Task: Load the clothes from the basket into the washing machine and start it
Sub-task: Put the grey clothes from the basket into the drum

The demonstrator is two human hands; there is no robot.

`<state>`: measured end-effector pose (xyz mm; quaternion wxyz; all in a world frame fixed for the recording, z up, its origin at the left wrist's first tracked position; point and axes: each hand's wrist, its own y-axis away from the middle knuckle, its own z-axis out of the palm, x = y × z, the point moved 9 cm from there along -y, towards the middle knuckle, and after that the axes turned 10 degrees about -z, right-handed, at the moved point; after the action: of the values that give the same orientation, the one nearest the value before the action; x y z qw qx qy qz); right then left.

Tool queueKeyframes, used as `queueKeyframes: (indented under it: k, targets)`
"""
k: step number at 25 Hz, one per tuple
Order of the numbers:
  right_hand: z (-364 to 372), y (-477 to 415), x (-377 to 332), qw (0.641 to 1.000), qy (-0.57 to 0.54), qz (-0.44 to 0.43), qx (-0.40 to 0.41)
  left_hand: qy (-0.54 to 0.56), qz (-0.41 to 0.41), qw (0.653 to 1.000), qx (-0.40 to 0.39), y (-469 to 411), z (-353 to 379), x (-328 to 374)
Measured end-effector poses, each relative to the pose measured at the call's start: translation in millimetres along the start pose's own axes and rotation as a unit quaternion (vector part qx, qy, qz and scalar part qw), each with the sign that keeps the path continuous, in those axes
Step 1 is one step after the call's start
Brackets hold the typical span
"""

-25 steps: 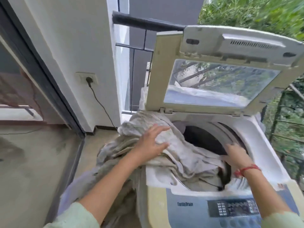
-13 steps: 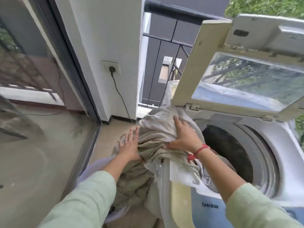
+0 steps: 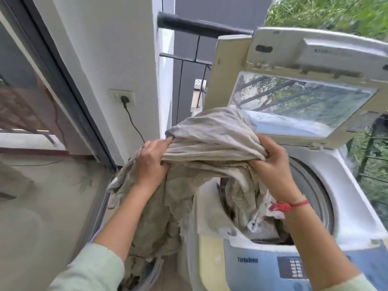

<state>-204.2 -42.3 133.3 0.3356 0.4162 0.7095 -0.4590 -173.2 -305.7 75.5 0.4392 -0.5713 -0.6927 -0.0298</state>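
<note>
A large beige cloth (image 3: 212, 141) is bunched up above the left rim of the top-loading washing machine (image 3: 354, 208). My left hand (image 3: 152, 162) grips its left fold and my right hand (image 3: 273, 162) grips its right fold. One end of the cloth hangs down into the pale laundry basket (image 3: 153, 271) on the floor, the other end drops into the drum (image 3: 315, 194). The machine's lid (image 3: 237, 70) stands open behind the cloth. The control panel (image 3: 294, 267) is at the front edge.
A white wall (image 3: 117, 59) with a socket and black plug (image 3: 125, 99) stands to the left, its cable running down behind the cloth. A dark sliding glass door frame (image 3: 63, 85) lines the far left. A black balcony railing (image 3: 189, 66) and greenery lie behind the machine.
Both hands have taken hold of the cloth and raised it from the machine's left rim into a bunch above it. My right hand was in the drum a second ago.
</note>
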Motion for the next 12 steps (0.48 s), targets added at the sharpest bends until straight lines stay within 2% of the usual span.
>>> queueKeyframes:
  k: [2, 4, 6, 8, 9, 10, 11, 12]
  targets:
    - [-46, -5, -24, 0.995, -0.062, -0.029, 0.07, 0.037, 0.048, 0.997, 0.053, -24, -36, 64]
    - [-105, -1, -45, 0.984, -0.062, -0.075, 0.148, 0.064, 0.101, 0.991, 0.059, -28, -50, 130]
    - [-156, 9, -47, 0.974, -0.011, -0.108, 0.201, 0.067, 0.137, 0.988, 0.022, -12, -29, 183]
    - [-189, 26, -14, 0.968, 0.069, -0.089, 0.223, -0.007, 0.157, 0.985, -0.077, 17, 29, 214]
    - [-197, 32, 15, 0.967, 0.141, -0.049, 0.206, -0.062, 0.149, 0.969, -0.187, 35, 73, 211]
    - [-198, 36, 58, 0.961, 0.239, 0.013, 0.138, -0.1, 0.127, 0.93, -0.331, 61, 114, 199]
    - [-184, 44, 107, 0.94, 0.327, 0.1, 0.008, -0.102, 0.096, 0.876, -0.462, 92, 143, 180]
    - [-163, 63, 153, 0.892, 0.384, 0.195, -0.136, -0.068, 0.077, 0.836, -0.539, 113, 151, 165]
